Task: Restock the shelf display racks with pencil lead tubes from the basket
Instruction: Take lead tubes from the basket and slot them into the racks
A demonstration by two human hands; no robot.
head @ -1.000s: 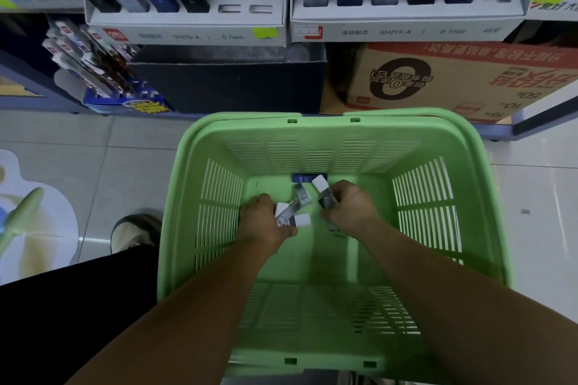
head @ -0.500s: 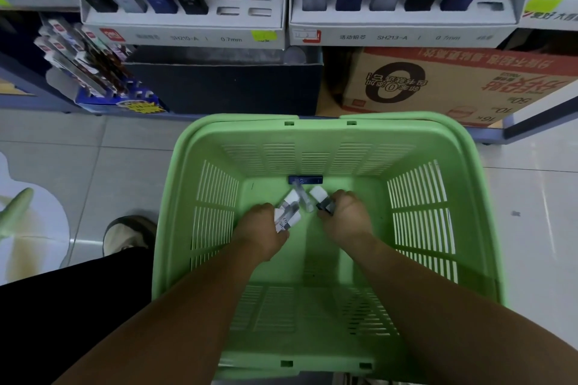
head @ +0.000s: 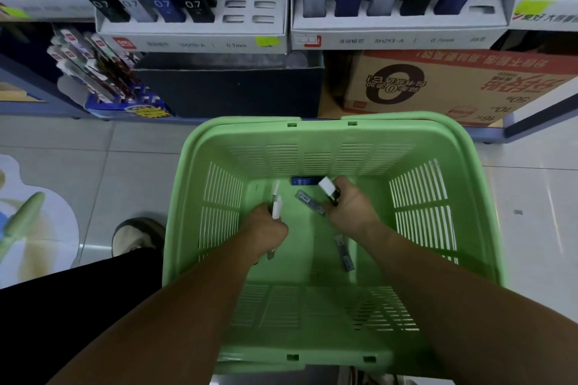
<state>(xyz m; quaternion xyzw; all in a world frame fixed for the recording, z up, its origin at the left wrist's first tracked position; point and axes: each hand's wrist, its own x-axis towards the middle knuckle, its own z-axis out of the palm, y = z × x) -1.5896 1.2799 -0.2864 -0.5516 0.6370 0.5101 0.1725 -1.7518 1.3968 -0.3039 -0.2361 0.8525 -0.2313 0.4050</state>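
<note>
Head view: left hand (head: 266, 230), right hand (head: 353, 206), both curled around tubes (head: 327, 187)

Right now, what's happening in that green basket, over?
Left hand grips white-capped tubes. Right hand grips a black tube. Three loose tubes lie in basket. Nothing in the way.

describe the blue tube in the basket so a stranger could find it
Find the green basket. At its bottom, against the far wall, lies the blue tube. It alone is dark blue with white HB 0.7; the other loose tubes are grey.
</note>
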